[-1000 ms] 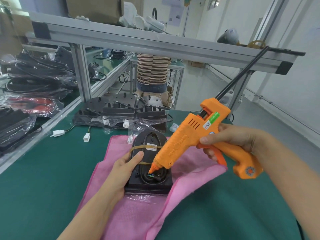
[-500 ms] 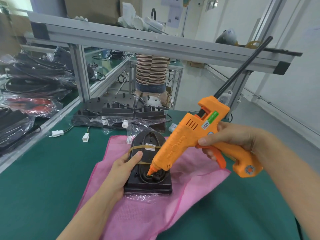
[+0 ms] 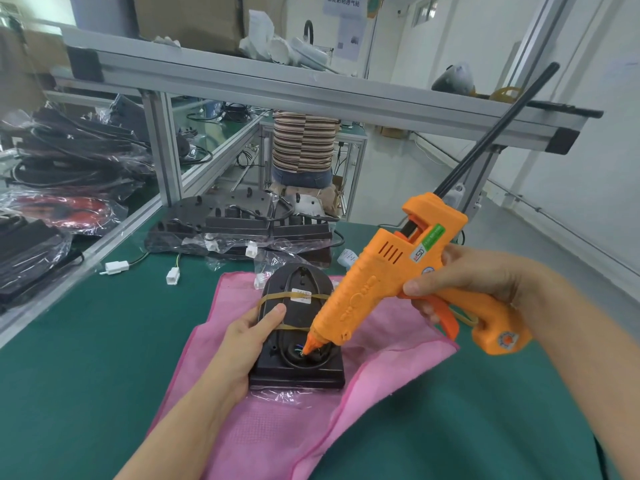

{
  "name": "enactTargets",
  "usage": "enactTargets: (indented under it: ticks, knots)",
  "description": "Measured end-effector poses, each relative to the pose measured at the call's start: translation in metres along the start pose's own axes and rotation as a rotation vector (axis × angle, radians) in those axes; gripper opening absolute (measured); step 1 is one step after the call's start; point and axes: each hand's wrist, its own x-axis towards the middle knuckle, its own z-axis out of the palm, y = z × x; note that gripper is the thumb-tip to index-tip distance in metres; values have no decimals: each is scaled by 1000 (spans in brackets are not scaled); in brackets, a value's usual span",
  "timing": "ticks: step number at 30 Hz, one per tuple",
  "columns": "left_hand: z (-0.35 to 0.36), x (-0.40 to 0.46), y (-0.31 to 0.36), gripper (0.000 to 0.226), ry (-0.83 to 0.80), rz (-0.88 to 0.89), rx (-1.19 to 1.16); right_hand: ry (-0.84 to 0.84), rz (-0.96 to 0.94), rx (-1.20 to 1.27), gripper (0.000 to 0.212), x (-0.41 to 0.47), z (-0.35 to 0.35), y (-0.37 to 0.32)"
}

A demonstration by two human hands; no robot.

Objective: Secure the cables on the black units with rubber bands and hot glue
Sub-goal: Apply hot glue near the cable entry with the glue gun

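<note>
A black unit (image 3: pixel 298 367) lies on a pink cloth (image 3: pixel 273 434) on the green table. Two rubber bands (image 3: pixel 277 295) cross its top over a black cable loop. My left hand (image 3: pixel 247 336) grips the unit's left edge, thumb on top. My right hand (image 3: pixel 460 282) holds an orange hot glue gun (image 3: pixel 377 289), fingers on the trigger. The nozzle tip touches the coloured wire ends (image 3: pixel 300 351) inside the cable loop at the near end of the unit. A long black glue stick (image 3: pixel 498 126) juts from the gun's back.
More black units (image 3: pixel 239 223) in clear plastic with white connectors (image 3: pixel 114 267) lie at the table's far side. Bagged cables (image 3: pixel 69 157) are piled at left behind an aluminium frame (image 3: pixel 277 88). A person in a striped top (image 3: pixel 303 143) stands beyond the table.
The glue gun has shifted only slightly, its nozzle staying at the wire ends. My left hand has kept its hold on the unit.
</note>
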Motion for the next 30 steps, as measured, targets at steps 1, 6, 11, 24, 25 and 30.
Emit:
enactTargets:
  ticks: [1,6,11,24,25,30]
  knots:
    - [0,0,0,26,-1,0,-1,-5,-16,-15,13,0,1,-1]
    - [0,1,-1,27,11,4,11,-11,-33,-35,13,1,0,-6]
    - [-1,1,-1,27,21,8,32,-19,-50,-63,11,5,3,-8]
    - [0,0,0,25,6,7,3,-46,-80,-47,8,10,4,-7]
    - [0,0,-1,25,5,9,5,-41,-81,-41,8,10,4,-6]
    - [-1,1,-2,26,10,16,8,-22,-40,-34,18,11,-1,-4]
